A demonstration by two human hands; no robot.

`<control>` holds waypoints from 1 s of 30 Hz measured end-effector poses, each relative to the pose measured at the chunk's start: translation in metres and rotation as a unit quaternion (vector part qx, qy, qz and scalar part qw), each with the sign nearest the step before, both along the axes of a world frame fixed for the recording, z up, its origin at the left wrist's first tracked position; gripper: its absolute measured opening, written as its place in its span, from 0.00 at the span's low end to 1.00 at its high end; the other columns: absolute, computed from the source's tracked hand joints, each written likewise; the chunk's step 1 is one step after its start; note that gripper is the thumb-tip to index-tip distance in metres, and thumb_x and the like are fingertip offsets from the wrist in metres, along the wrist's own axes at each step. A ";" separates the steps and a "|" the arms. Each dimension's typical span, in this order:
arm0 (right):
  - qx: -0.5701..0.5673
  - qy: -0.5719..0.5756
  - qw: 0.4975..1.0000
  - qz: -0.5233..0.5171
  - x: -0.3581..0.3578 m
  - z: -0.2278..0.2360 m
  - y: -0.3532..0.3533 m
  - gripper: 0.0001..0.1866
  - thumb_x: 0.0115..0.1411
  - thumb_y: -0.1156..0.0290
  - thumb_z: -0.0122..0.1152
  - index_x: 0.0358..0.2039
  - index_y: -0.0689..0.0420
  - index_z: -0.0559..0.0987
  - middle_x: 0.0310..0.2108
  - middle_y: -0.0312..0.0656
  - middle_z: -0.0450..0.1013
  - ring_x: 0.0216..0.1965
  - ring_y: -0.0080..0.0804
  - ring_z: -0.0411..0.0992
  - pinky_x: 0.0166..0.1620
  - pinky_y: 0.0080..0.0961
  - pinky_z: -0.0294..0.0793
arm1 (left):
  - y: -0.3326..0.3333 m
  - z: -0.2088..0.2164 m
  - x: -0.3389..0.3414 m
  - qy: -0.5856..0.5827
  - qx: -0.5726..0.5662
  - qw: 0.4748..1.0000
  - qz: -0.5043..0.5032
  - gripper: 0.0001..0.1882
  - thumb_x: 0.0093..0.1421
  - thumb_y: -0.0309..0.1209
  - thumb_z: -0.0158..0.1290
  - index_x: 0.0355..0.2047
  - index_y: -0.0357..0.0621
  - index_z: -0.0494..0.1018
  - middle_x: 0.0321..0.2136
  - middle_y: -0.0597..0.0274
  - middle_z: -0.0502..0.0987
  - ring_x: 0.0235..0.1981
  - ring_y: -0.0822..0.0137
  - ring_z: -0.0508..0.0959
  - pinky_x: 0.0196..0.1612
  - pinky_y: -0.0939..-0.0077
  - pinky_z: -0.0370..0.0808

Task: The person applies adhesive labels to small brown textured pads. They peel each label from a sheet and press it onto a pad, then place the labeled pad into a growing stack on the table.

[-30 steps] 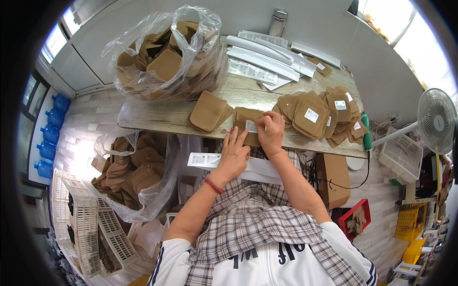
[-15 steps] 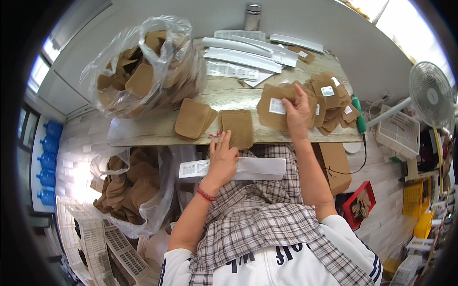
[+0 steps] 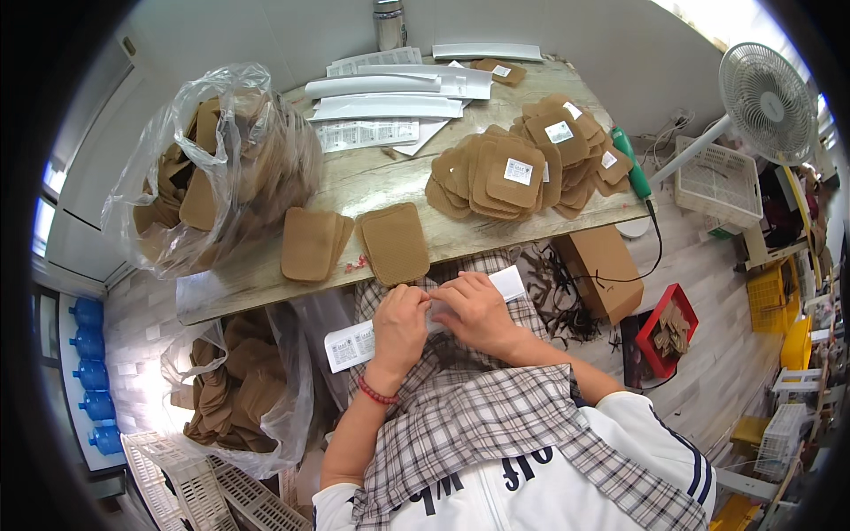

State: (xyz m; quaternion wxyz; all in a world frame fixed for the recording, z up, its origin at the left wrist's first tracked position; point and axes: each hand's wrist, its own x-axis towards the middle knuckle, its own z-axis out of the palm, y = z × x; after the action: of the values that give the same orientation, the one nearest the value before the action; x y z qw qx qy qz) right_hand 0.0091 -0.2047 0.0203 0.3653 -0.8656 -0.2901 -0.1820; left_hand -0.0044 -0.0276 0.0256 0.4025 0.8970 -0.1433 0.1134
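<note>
A white strip of labels [image 3: 350,348] lies across my lap, just in front of the table edge. Pinched fingers of my left hand [image 3: 401,326] hold it near its middle. My right hand [image 3: 475,311] is closed on the same strip, its fingertips meeting those of the left; whether a single label is between them is hidden. Beyond the hands, at the table's front edge, lie a stack of plain brown rounded pads [image 3: 396,243] and a second small stack [image 3: 310,245]. To the right, a heap of brown pads is topped by one with a white label [image 3: 509,174].
A clear bag of brown pads [image 3: 212,177] stands on the table's left; another bag [image 3: 239,380] sits below. White label sheets [image 3: 390,106] and a flask [image 3: 390,25] are at the back. A green corded tool [image 3: 630,164] lies at the right edge, near a fan [image 3: 766,102].
My right hand has left the labelled pad on the heap and come down to the strip beside my left hand. The strip now tilts up to the right. The whole view has shifted.
</note>
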 end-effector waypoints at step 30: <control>0.073 0.159 0.984 0.031 0.018 -0.051 -0.009 0.12 0.49 0.77 0.74 0.36 0.57 0.86 0.33 0.39 0.77 0.34 0.35 0.74 0.36 0.29 0.74 | 0.034 -0.037 0.000 0.068 -0.017 0.997 0.031 0.05 0.60 0.26 0.57 0.31 0.37 0.79 0.26 0.55 0.77 0.29 0.55 0.78 0.33 0.65 0.72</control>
State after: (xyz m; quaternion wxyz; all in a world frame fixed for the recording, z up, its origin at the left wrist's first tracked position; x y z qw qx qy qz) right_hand 0.0271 -0.2137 -0.0311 0.4742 -0.8452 -0.2413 -0.0509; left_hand -0.0041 0.0064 -0.0114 0.4228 0.8996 -0.0858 0.0674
